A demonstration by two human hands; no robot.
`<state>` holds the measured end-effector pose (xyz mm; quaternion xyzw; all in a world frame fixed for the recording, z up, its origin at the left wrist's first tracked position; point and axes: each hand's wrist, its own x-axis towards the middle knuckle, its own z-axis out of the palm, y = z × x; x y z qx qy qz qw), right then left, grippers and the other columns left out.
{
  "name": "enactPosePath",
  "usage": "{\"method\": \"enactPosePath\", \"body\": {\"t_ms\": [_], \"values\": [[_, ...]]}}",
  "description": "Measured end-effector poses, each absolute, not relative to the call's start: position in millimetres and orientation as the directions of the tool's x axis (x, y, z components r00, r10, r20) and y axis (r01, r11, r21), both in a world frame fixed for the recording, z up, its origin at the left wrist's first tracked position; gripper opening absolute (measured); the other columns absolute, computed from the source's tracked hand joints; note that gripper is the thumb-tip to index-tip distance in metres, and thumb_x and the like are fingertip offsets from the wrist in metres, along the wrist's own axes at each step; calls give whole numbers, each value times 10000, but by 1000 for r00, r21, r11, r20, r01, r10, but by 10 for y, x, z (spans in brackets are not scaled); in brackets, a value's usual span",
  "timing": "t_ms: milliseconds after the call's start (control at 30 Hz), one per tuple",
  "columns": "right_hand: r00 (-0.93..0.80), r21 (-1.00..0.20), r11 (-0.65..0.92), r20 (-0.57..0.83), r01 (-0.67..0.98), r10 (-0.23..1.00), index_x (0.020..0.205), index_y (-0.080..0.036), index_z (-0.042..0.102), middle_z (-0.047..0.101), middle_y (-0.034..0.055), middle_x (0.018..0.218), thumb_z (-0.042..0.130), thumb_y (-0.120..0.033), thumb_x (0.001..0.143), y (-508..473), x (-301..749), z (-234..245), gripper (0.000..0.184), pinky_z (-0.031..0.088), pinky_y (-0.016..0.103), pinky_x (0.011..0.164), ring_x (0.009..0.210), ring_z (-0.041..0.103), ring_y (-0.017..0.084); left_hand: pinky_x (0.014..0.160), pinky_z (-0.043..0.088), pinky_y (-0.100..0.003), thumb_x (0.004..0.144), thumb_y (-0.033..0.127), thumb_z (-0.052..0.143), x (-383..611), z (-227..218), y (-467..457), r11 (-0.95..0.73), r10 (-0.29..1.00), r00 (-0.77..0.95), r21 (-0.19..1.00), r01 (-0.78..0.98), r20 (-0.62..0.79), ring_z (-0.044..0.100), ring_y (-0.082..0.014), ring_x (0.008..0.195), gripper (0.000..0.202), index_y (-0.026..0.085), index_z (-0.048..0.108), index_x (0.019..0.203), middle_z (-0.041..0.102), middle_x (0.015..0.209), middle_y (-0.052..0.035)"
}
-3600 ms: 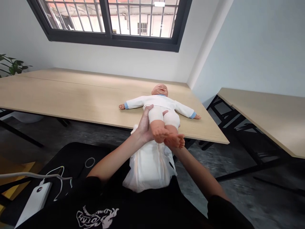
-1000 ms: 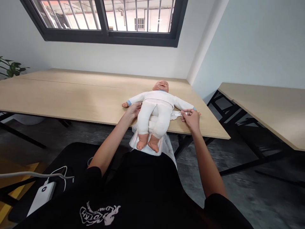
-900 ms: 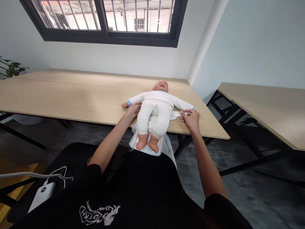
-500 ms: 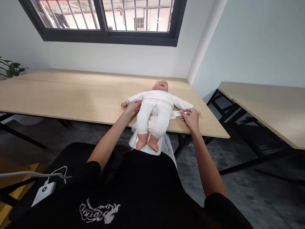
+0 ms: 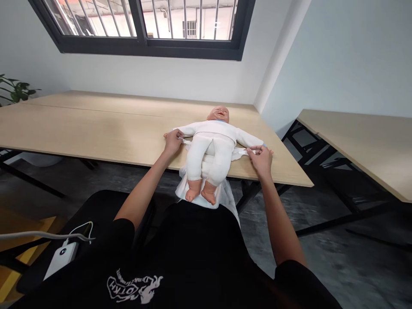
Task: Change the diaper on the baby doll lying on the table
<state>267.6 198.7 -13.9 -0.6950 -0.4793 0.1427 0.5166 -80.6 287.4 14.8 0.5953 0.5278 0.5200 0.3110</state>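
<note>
Pinching diaper tabs, left hand sits at the doll's 9 o'clock, right hand at 3 o'clock.

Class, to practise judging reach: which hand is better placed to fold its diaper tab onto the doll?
Probably left: the left hand pinches its tab close beside the doll; the right hand holds its tab farther out.

Window, plant and power bank stand nearby.
</note>
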Motion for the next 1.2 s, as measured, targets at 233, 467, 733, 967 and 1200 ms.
{"method": "enactPosePath", "body": {"t_ms": [233, 467, 733, 967, 1200], "values": [[410, -566, 49, 653, 823, 637, 1105, -111, 580, 612, 166, 1138, 583, -354, 864, 1699, 2424, -13, 342, 392, 477, 1070, 1106, 534, 282, 958, 452, -381, 971, 311, 503, -697, 192, 2106, -431, 856, 88, 608, 667, 510, 602, -253, 964, 222, 167, 625, 855, 675, 922, -92], [51, -623, 268, 445, 735, 894, 933, -171, 571, 619, 57, 892, 462, -638, 978, 656, 1840, -311, 482, 441, 307, 716, 711, 558, 157, 904, 508, -398, 847, 598, 697, -573, 188, 1161, -296, 954, 133, 776, 556, 269, 650, -299, 1063, 695, 162, 522, 1359, 684, 1187, -135], [112, -811, 19, 103, 585, 988, 1175, -168, 568, 651, 100, 1129, 578, -765, 815, 568, 1533, -289, 697, 488, 348, 791, 960, 647, 255, 1050, 478, -473, 777, 343, 792, -216, 79, 914, -195, 979, 40, 852, 485, 201, 553, -350, 1329, 885, 191, 269, 1474, 515, 1447, -199], [134, -807, -55, 31, 588, 990, 1149, -180, 561, 697, 45, 980, 643, -592, 816, 593, 1575, -123, 536, 459, 302, 778, 882, 658, 218, 1044, 476, -443, 731, 213, 702, -272, -42, 996, -177, 981, -28, 950, 256, 190, 585, -290, 1227, 790, 202, 299, 1411, 515, 1378, -154], [248, -369, -218, 36, 904, 968, 1069, -196, 547, 691, 75, 986, 625, -521, 866, 481, 1960, 222, 391, 352, 282, 631, 823, 648, 264, 1041, 473, -420, 736, 246, 711, -577, -153, 1124, -213, 975, -11, 946, 243, 222, 552, -267, 1191, 765, 237, 405, 1437, 544, 1262, -95]]}}
